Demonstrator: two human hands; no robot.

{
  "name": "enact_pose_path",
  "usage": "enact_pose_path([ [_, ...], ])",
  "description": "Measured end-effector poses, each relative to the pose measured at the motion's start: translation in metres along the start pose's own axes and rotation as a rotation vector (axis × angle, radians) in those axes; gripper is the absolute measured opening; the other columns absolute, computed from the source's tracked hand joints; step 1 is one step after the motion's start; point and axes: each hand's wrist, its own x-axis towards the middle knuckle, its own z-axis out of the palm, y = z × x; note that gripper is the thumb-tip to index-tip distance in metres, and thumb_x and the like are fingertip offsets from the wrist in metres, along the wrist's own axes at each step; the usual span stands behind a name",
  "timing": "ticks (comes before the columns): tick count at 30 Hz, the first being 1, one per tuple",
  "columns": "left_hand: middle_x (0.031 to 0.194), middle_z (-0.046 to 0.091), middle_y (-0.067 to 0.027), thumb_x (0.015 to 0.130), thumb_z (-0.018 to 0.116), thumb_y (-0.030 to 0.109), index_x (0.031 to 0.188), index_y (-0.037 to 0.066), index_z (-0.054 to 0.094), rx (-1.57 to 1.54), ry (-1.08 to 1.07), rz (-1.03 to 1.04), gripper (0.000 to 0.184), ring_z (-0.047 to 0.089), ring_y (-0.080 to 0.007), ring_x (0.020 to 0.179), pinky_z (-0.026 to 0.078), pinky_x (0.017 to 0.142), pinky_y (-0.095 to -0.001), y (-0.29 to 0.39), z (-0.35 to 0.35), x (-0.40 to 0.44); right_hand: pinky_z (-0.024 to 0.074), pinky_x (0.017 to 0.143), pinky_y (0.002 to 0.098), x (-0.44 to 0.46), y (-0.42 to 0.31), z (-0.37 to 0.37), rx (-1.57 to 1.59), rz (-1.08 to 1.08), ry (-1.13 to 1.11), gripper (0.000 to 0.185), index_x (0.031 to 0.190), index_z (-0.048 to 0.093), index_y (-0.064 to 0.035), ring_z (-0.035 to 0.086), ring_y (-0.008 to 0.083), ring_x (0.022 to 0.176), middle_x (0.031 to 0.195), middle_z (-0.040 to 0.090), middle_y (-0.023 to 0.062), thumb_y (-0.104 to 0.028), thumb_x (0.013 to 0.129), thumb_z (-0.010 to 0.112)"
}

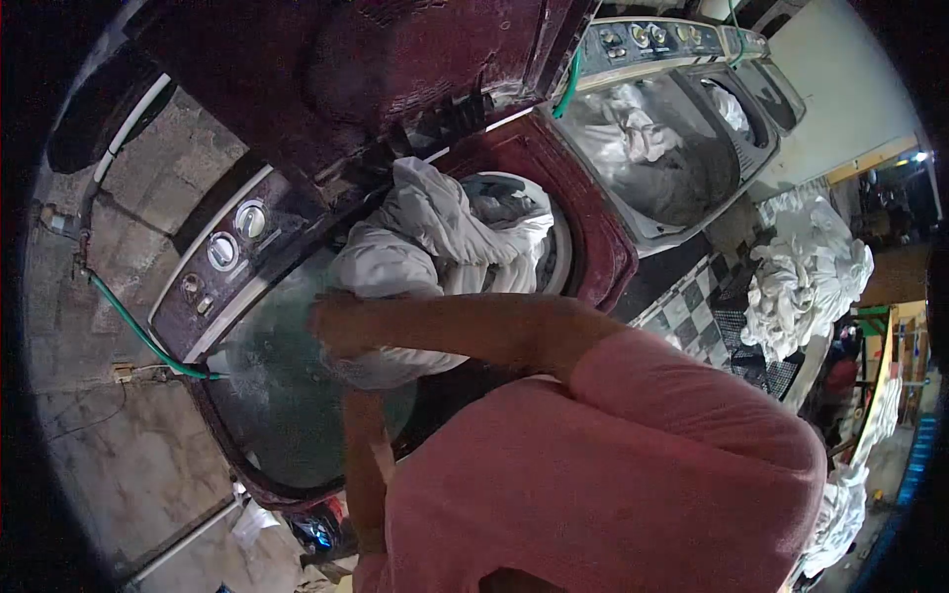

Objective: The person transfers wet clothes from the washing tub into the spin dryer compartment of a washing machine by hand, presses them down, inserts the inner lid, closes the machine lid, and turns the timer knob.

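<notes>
White cloth (435,222) heaps over the spin-tub rim (562,242).
Right hand (341,324) touches it, grip unclear; left hand hidden, state unseen; open water (267,341) extends toward the dials (223,251).

This looks like a laundry work area: a boxy maroon washing machine (603,232) with round silver dials (223,251) and cloudy water (282,410) inside stands beside a pale grey washing machine (682,42) holding rumpled white cloth (633,127). A thin green hose (129,320) reaches the maroon machine's edge, and a big crumpled heap of white fabric (806,277) lies nearby.
</notes>
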Motion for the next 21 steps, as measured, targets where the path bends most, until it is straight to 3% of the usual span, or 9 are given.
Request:
enact_pose_path([
  [4, 0.133, 0.045, -0.0117, 0.087, 0.035, 0.064, 0.134, 0.016, 0.041, -0.441, 0.573, -0.327, 0.068, 0.05, -0.0305, 0.112, 0.04, 0.088, -0.0588, 0.038, 0.047, -0.034, 0.0442, 0.082, 0.0416, -0.108, 0.007, -0.075, 0.623, -0.205, 0.819, 0.043, 0.105, 0.06, -0.0071, 0.052, 0.0287, 0.097, 0.109, 0.055, 0.0136, -0.016, 0.064, 0.069],
  [6, 0.132, 0.046, -0.0113, 0.087, 0.035, 0.063, 0.134, 0.016, 0.041, -0.481, 0.532, -0.302, 0.067, 0.05, -0.0306, 0.112, 0.04, 0.088, -0.0582, 0.034, 0.049, -0.045, 0.0362, 0.095, 0.0421, -0.162, 0.029, -0.084, 0.586, -0.052, 0.75, 0.071, 0.126, 0.044, -0.0079, 0.04, 0.0303, 0.115, 0.128, 0.04, 0.0142, -0.018, 0.063, 0.075],
  [9, 0.129, 0.049, -0.0101, 0.089, 0.034, 0.06, 0.134, 0.016, 0.041, -0.596, 0.39, -0.217, 0.063, 0.05, -0.0309, 0.113, 0.041, 0.089, -0.0565, 0.026, 0.057, -0.047, 0.0336, 0.095, 0.0457, -0.235, 0.081, -0.074, 0.622, 0.252, 0.909, 0.094, 0.126, 0.039, -0.0013, 0.041, 0.0341, 0.112, 0.127, 0.041, 0.0161, -0.041, 0.054, 0.082],
  [12, 0.124, 0.052, -0.0104, 0.089, 0.037, 0.055, 0.133, 0.015, 0.042, -0.451, 0.343, -0.263, 0.06, 0.051, -0.0308, 0.11, 0.041, 0.088, -0.0537, 0.023, 0.085, -0.033, 0.0262, 0.101, 0.0507, -0.286, 0.119, -0.02, 0.611, 0.502, 0.866, 0.103, 0.129, 0.036, -0.0011, 0.034, 0.0384, 0.12, 0.132, 0.036, 0.0175, -0.042, 0.048, 0.085],
  [14, 0.12, 0.055, -0.0107, 0.089, 0.041, 0.05, 0.133, 0.015, 0.043, -0.309, 0.303, -0.318, 0.056, 0.052, -0.0306, 0.107, 0.042, 0.088, -0.051, 0.021, 0.105, -0.024, 0.0175, 0.104, 0.0564, -0.305, 0.135, 0.019, 0.433, 0.621, 0.566, 0.107, 0.13, 0.035, -0.0045, 0.024, 0.0416, 0.127, 0.137, 0.03, 0.0177, -0.043, 0.044, 0.085],
  [16, 0.124, 0.049, -0.0124, 0.087, 0.039, 0.051, 0.134, 0.013, 0.041, -0.373, 0.281, -0.299, 0.06, 0.046, -0.0319, 0.111, 0.036, 0.091, -0.0525, 0.013, 0.116, -0.015, 0.011, 0.105, 0.06, -0.308, 0.145, 0.02, 0.242, 0.495, 0.338, 0.105, 0.131, 0.036, -0.0097, 0.019, 0.041, 0.13, 0.139, 0.027, 0.0178, -0.045, 0.044, 0.083],
  [17, 0.128, 0.043, -0.0141, 0.085, 0.038, 0.052, 0.135, 0.012, 0.038, -0.441, 0.259, -0.29, 0.064, 0.04, -0.0332, 0.115, 0.03, 0.093, -0.0541, 0.009, 0.121, -0.01, 0.0117, 0.104, 0.0591, -0.304, 0.147, 0.017, 0.284, 0.422, 0.406, 0.103, 0.132, 0.037, -0.0139, 0.021, 0.0398, 0.129, 0.14, 0.027, 0.0169, -0.047, 0.044, 0.081],
  [19, 0.136, 0.032, -0.0176, 0.081, 0.035, 0.055, 0.138, 0.009, 0.033, -0.585, 0.176, -0.306, 0.073, 0.027, -0.0359, 0.124, 0.018, 0.098, -0.0572, 0.0, 0.129, 0.002, 0.02, 0.101, 0.0596, -0.28, 0.158, 0.017, 0.162, 0.239, 0.594, 0.099, 0.131, 0.039, -0.0112, 0.025, 0.0395, 0.128, 0.134, 0.034, 0.0192, -0.044, 0.046, 0.077],
  [21, 0.144, 0.02, -0.0211, 0.078, 0.033, 0.058, 0.14, 0.007, 0.028, -0.738, 0.083, -0.377, 0.081, 0.014, -0.0385, 0.132, 0.007, 0.103, -0.0604, -0.01, 0.134, 0.016, 0.0236, 0.099, 0.0586, -0.267, 0.165, 0.018, 0.112, 0.214, 0.433, 0.101, 0.133, 0.037, -0.0127, 0.025, 0.0375, 0.128, 0.138, 0.03, 0.0179, -0.04, 0.045, 0.078],
])
